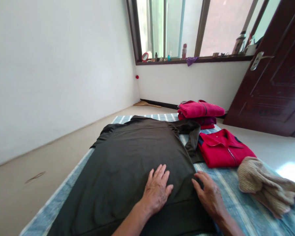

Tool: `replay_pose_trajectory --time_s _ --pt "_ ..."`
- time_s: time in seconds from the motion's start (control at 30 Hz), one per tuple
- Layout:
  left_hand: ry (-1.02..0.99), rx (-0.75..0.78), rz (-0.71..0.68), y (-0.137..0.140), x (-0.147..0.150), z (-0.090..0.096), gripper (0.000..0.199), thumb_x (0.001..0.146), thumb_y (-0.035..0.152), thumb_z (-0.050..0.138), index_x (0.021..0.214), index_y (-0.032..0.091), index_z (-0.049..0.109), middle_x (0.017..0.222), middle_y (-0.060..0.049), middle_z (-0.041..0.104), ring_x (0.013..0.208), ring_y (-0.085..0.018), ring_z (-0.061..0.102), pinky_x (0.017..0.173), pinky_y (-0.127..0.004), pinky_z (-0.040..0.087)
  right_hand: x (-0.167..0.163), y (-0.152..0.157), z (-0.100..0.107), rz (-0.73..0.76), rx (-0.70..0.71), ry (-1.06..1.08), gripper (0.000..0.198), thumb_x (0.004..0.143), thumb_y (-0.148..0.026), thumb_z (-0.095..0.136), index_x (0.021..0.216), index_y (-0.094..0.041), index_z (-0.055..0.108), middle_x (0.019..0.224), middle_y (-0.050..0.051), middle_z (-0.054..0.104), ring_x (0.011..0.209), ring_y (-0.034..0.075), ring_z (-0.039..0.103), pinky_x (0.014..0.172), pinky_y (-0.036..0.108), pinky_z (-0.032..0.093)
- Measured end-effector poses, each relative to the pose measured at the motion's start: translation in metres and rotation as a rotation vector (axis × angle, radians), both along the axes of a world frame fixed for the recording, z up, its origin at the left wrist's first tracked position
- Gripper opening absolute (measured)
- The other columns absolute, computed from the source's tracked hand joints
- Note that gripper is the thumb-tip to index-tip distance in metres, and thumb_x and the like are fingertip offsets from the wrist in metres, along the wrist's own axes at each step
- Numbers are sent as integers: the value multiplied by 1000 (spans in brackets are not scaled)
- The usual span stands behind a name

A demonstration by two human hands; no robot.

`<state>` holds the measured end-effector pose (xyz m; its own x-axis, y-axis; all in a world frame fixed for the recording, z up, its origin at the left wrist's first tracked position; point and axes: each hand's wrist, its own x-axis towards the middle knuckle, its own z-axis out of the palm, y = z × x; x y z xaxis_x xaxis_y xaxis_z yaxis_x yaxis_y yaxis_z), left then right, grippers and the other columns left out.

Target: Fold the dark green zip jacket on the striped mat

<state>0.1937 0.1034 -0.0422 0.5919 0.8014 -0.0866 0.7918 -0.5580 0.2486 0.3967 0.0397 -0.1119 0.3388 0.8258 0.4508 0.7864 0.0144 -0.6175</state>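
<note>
A dark, collared long-sleeved shirt (127, 164) lies spread out, back side up, its collar toward the far end. My left hand (156, 190) rests flat on its lower right part, fingers stretched out. Beside the shirt's right edge is my right hand (208, 191), fingers apart and slightly bent, the tips near the cloth; I cannot tell whether they touch it. The shirt's right sleeve bends outward toward a folded red zip jacket (225, 149). Its left sleeve hangs toward the far left edge.
Blue striped sheet (226, 183) lies under the clothes. A stack of folded pink and red clothes (201, 109) sits at the far right corner. A crumpled beige knit garment (263, 183) lies at right. Beyond are a dark red door (272, 82) and a windowsill (167, 61) holding small items.
</note>
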Motion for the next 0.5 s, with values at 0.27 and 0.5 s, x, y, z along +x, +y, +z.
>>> replay_pose_trajectory --time_s 0.27,0.5 --pt "-138 38 -192 -8 28 -24 43 92 32 41 133 22 43 148 -6 34 139 -20 24 112 -43 24 -10 -6 -2 2 -119 -191 29 86 -31 45 103 -18 64 117 13 60 113 25 54 96 40 43" --pt "-138 89 -211 -5 26 -42 47 94 43 34 137 23 40 149 -6 33 139 -20 23 113 -44 21 -9 -17 -5 -2 -132 -230 28 87 -33 45 98 -18 65 119 12 60 113 25 54 97 40 43"
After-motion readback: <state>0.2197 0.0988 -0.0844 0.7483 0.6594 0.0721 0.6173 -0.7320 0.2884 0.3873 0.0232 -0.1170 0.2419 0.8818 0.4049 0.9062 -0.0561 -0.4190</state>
